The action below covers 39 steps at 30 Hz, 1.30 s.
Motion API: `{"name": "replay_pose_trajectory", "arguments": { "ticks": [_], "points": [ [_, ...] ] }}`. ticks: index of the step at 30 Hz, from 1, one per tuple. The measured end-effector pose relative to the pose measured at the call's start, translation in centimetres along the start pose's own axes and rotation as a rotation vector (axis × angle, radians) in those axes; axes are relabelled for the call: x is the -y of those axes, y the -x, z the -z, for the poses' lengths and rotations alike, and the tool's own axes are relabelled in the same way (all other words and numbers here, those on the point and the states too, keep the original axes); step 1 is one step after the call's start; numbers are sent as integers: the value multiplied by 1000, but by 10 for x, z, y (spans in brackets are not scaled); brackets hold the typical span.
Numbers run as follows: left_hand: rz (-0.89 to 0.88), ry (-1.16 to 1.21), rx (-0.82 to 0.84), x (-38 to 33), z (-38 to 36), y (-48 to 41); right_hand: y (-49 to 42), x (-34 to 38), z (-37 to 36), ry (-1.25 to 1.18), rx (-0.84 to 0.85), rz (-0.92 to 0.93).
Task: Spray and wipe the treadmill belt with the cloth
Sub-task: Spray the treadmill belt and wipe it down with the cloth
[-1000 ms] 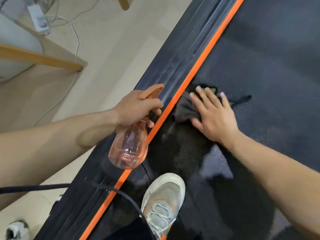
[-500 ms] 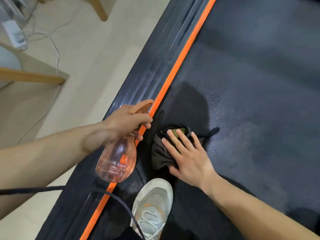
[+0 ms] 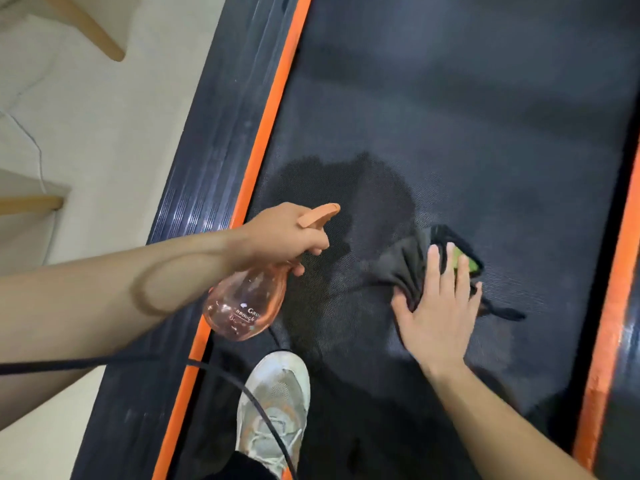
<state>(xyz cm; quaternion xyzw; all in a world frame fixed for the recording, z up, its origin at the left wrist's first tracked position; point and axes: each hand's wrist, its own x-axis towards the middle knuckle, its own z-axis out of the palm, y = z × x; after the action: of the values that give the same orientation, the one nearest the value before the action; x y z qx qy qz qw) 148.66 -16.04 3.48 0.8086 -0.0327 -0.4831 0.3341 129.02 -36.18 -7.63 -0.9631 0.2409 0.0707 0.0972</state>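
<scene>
The black treadmill belt fills the right of the head view, with a darker wet patch near its middle left. My right hand presses flat on a dark grey cloth with a green spot, bunched on the belt. My left hand grips a clear pink spray bottle by its neck, its orange nozzle pointing right over the belt's left part.
Orange stripes run along both belt edges, left and right. My grey shoe stands on the belt below the bottle. A black cable crosses the lower left. Pale floor and wooden furniture legs lie to the left.
My right hand has slid the cloth to the right, away from the left orange stripe toward the belt's middle. The bottle hand has moved right over the belt. A wet patch shows behind.
</scene>
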Motion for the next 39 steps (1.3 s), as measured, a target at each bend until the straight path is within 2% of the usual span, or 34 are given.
{"name": "replay_pose_trajectory", "arguments": {
  "ticks": [5, 11, 17, 21, 24, 27, 30, 32, 36, 39],
  "points": [
    [29, -177, 32, -18, -22, -18, 56, -3, -5, 19, 77, 39],
    [22, -169, 84, -31, -40, -18, 56, -7, 1, 56, 117, 62],
    [24, -286, 120, -24, -44, -5, 69, -1, 1, 54, 89, 24],
    [37, -298, 164, -12, -42, 0, 90, 9, 0, 55, 162, -1],
    [26, -318, 170, -6, -42, 5, 108, 12, -5, 95, 208, 89],
    [23, -344, 158, -1, -41, 10, 111, 6, -6, 113, 232, 297],
    [37, -221, 96, 4, -34, 8, 71, 0, -3, 70, 222, 456],
    [43, -136, 31, 6, -26, 4, 12, 3, 4, 30, 194, 474],
    [26, 4, -41, 3, -11, 7, -135, 23, 28, 23, 99, 239],
    [33, 56, -62, -7, -2, 13, -146, 34, 28, -24, 40, 66]
  ]
}}
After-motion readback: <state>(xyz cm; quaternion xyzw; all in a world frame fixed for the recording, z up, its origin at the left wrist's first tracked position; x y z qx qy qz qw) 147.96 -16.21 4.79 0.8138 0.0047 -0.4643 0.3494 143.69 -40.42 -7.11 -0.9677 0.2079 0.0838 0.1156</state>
